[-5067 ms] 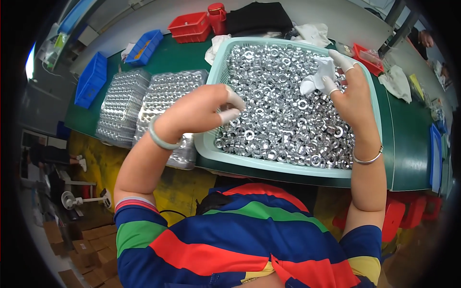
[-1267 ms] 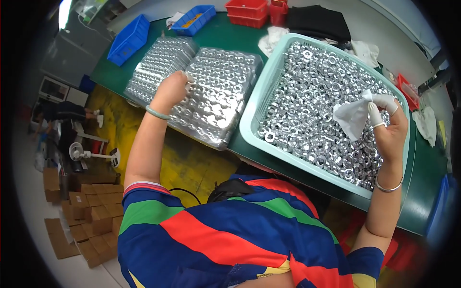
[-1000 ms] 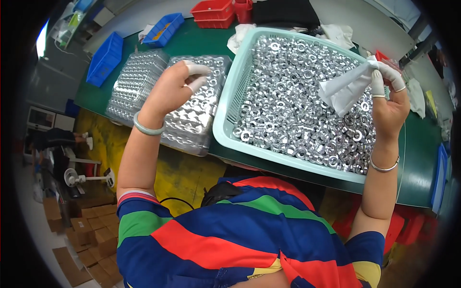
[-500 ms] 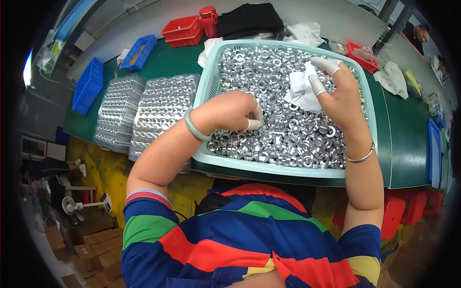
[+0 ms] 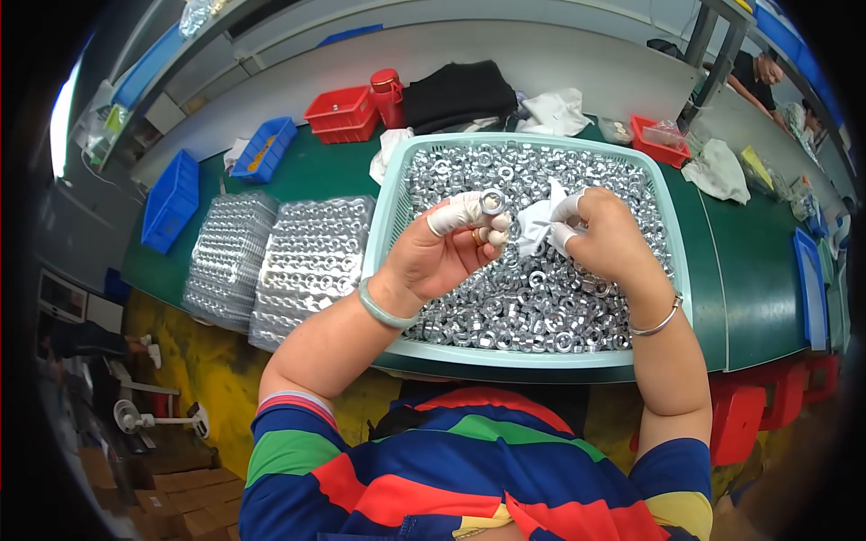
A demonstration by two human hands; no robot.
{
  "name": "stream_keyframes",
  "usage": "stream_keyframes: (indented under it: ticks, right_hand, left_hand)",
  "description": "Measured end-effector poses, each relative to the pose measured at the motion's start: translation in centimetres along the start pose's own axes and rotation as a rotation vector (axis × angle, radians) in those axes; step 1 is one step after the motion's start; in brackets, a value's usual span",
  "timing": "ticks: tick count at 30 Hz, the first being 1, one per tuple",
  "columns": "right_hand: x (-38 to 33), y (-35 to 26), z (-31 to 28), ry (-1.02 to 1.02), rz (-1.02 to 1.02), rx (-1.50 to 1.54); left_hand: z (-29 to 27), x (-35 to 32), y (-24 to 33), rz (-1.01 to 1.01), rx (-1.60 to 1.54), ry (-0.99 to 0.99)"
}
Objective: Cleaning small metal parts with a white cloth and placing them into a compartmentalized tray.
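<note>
My left hand (image 5: 433,254), white covers on its fingertips, pinches a shiny metal ring (image 5: 492,201) above the heap. Close beside it, my right hand (image 5: 612,233), also with covered fingertips, grips a white cloth (image 5: 536,227) between thumb and fingers. A gap shows between ring and cloth. Beneath both hands, a pale green plastic basket (image 5: 532,360) is filled with loose metal rings (image 5: 541,311). Left of the basket are two stacks of clear plastic trays, the nearer stack (image 5: 311,257) and the farther-left stack (image 5: 230,252), holding similar rings in rows.
Blue bins (image 5: 171,203) and a red bin (image 5: 341,115) stand along the back left, with a red flask (image 5: 387,97) and folded black cloth (image 5: 458,95). Another red bin (image 5: 658,140) is at back right. Red stools (image 5: 736,424) stand below the table (image 5: 767,307). Another person (image 5: 756,83) is at far right.
My left hand has risen from the heap with a ring and turned palm up. My right hand has brought the cloth left and nearer to it. The view has tilted up a little.
</note>
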State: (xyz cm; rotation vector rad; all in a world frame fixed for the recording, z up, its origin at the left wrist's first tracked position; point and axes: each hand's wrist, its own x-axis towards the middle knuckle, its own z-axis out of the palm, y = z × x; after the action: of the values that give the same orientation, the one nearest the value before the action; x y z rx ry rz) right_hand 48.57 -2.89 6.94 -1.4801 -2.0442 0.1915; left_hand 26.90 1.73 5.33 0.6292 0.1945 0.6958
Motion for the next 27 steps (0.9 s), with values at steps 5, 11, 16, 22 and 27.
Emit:
stream_keyframes:
  ticks: [5, 11, 16, 22, 27]
  right_hand:
    - [0.4, -1.1, 0.3, -0.025, 0.387, 0.627]
    - [0.0, -1.0, 1.6, -0.022, 0.036, 0.971]
    - [0.4, -2.2, 2.6, -0.099, 0.051, 1.044]
    - [0.2, -1.8, 2.2, -0.088, 0.098, 1.005]
    - [0.7, -1.0, 1.3, 0.074, 0.174, 0.768]
  left_hand:
    - [-0.7, 0.0, -0.4, -0.026, 0.045, -0.013]
    - [-1.2, 0.3, -1.4, -0.080, 0.076, -0.028]
    - [-0.9, 1.2, -1.9, -0.187, 0.075, -0.014]
    - [-1.9, 1.4, -2.3, -0.224, -0.001, -0.190]
    - [-1.9, 1.4, -2.3, -0.192, -0.141, -0.244]
